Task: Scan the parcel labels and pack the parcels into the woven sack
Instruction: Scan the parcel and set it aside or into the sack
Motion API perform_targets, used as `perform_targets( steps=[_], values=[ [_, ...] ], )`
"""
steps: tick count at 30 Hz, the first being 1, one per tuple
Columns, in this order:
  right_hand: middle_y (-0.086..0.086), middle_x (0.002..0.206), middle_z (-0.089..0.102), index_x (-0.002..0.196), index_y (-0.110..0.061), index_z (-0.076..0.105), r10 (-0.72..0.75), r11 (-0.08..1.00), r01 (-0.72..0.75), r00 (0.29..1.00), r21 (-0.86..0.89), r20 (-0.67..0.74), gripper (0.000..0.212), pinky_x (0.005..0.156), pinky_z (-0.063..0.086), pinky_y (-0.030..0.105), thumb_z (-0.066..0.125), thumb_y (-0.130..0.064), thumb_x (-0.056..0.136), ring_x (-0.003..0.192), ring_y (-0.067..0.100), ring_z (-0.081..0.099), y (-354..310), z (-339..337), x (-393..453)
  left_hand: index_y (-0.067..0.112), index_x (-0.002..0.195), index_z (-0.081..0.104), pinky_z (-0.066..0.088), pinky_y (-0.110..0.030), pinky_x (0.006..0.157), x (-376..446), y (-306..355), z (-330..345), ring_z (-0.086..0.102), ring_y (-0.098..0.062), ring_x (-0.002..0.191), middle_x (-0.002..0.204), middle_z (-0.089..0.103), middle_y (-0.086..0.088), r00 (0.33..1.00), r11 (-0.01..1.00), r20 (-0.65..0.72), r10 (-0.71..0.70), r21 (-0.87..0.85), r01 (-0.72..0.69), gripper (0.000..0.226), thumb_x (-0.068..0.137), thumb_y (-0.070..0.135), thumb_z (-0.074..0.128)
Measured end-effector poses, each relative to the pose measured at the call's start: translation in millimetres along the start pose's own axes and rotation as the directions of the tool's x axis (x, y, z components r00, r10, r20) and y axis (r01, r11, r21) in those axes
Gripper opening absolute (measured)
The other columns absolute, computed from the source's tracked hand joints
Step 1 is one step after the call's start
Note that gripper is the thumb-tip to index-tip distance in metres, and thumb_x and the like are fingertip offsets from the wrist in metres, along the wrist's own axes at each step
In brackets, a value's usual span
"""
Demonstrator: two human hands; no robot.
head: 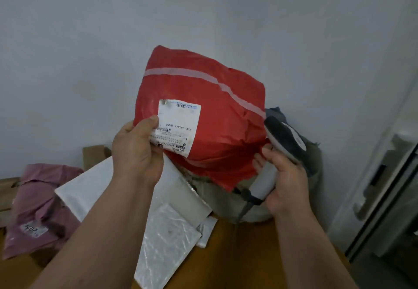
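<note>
My left hand (135, 151) grips the lower left edge of a bulky red plastic parcel (217, 117), thumb pressed on its white shipping label (176, 128), which faces me upside down. The parcel is held up in front of the wall, with a strip of clear tape across its top. My right hand (285, 184) holds a white and dark grey barcode scanner (282, 139) by its handle, its head just right of the parcel. Below and behind the parcel the greyish-green woven sack (255, 203) stands with its mouth partly hidden.
White bubble mailers (167, 239) lie overlapped on the brown table (248, 254). Pink plastic parcels (38, 209) are piled at the left, next to a cardboard box (92, 153). A white door or cabinet with a handle (371, 189) stands at the right.
</note>
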State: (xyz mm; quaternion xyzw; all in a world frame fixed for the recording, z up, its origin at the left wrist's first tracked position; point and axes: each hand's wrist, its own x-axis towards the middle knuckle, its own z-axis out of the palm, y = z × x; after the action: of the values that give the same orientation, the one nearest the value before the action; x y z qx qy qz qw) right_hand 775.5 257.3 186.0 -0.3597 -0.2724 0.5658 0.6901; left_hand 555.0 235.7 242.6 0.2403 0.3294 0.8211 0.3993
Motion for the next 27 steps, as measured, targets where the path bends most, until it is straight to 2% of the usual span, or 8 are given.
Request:
perform_targets(
  steps=[3,6,11,14,16,19,21,27],
  values=[
    [0.008,0.106,0.074,0.107,-0.012,0.071,-0.057,0.998,0.057,0.998,-0.032,-0.002,0.024,0.087,0.056,0.034,0.071,-0.003,0.085,0.099,0.024,0.072,-39,-19,63,0.006,0.083,0.065,0.057,-0.028,0.06,24,-44,65,0.072,-0.022,0.071,0.078,0.075,-0.01,0.997,1.0,0.08,-0.009,-0.013,0.01,0.011,0.091,0.0,0.063],
    [0.002,0.089,0.079,0.096,-0.015,0.074,-0.099,0.99,0.098,0.995,-0.102,0.0,0.015,0.083,0.058,0.035,0.072,-0.006,0.084,0.089,0.019,0.076,-82,-38,135,0.008,0.086,0.068,0.06,-0.033,0.068,55,-90,127,0.074,-0.024,0.079,0.087,0.077,-0.012,0.994,0.997,0.112,0.0,0.076,-0.008,0.011,0.092,0.018,0.07],
    [0.005,0.084,0.078,0.09,-0.014,0.074,-0.001,0.977,-0.002,1.0,-0.213,-0.014,0.009,0.08,0.056,0.033,0.074,-0.009,0.083,0.089,0.022,0.075,-100,-66,248,0.014,0.089,0.07,0.055,-0.034,0.07,112,-184,166,0.069,-0.023,0.078,0.085,0.075,-0.005,0.995,0.869,-0.1,0.005,0.493,0.045,0.024,0.093,0.038,0.066],
    [0.01,0.095,0.072,0.097,-0.012,0.072,0.096,0.938,-0.102,0.995,-0.332,-0.034,0.016,0.076,0.053,0.035,0.077,-0.011,0.082,0.086,0.022,0.067,-66,-79,294,0.017,0.113,0.06,0.046,-0.035,0.1,125,-232,157,0.06,-0.026,0.106,0.122,0.063,-0.009,0.978,0.627,-0.165,0.124,0.777,0.051,0.027,0.093,0.035,0.065],
    [0.011,0.099,0.069,0.109,-0.007,0.07,0.174,0.895,-0.167,0.985,-0.413,-0.021,0.032,0.078,0.052,0.038,0.08,-0.015,0.079,0.086,0.024,0.064,-38,-84,310,0.022,0.143,0.044,0.024,-0.024,0.11,119,-258,148,0.037,-0.021,0.131,0.148,0.037,-0.011,0.979,0.399,0.061,0.192,0.907,-0.135,0.058,0.091,0.032,0.068],
    [0.007,0.105,0.075,0.108,-0.014,0.072,0.286,0.835,-0.24,0.958,-0.496,0.016,0.034,0.095,0.056,0.047,0.084,-0.019,0.076,0.098,0.027,0.07,-6,-87,320,0.041,0.15,0.034,0.023,-0.045,0.118,110,-291,133,0.01,-0.025,0.147,0.163,0.01,0.001,0.913,-0.087,0.4,-0.085,0.909,-0.407,0.071,0.087,0.054,0.064],
    [0.005,0.102,0.076,0.097,-0.02,0.07,0.318,0.809,-0.261,0.948,-0.526,0.018,0.026,0.095,0.056,0.049,0.085,-0.019,0.075,0.096,0.026,0.071,6,-85,325,0.046,0.152,0.025,0.016,-0.05,0.119,112,-307,122,-0.003,-0.027,0.15,0.166,-0.003,0.007,0.878,-0.315,0.339,-0.337,0.838,-0.445,0.074,0.087,0.068,0.052],
    [0.007,0.106,0.073,0.108,-0.014,0.068,0.346,0.783,-0.27,0.938,-0.561,0.032,0.034,0.097,0.054,0.048,0.083,-0.02,0.079,0.098,0.025,0.069,10,-79,336,0.044,0.156,0.011,0.008,-0.045,0.121,125,-327,117,-0.011,-0.021,0.153,0.167,-0.012,0.006,0.862,-0.419,0.209,-0.463,0.805,-0.42,0.078,0.09,0.069,0.045]
  ],
)
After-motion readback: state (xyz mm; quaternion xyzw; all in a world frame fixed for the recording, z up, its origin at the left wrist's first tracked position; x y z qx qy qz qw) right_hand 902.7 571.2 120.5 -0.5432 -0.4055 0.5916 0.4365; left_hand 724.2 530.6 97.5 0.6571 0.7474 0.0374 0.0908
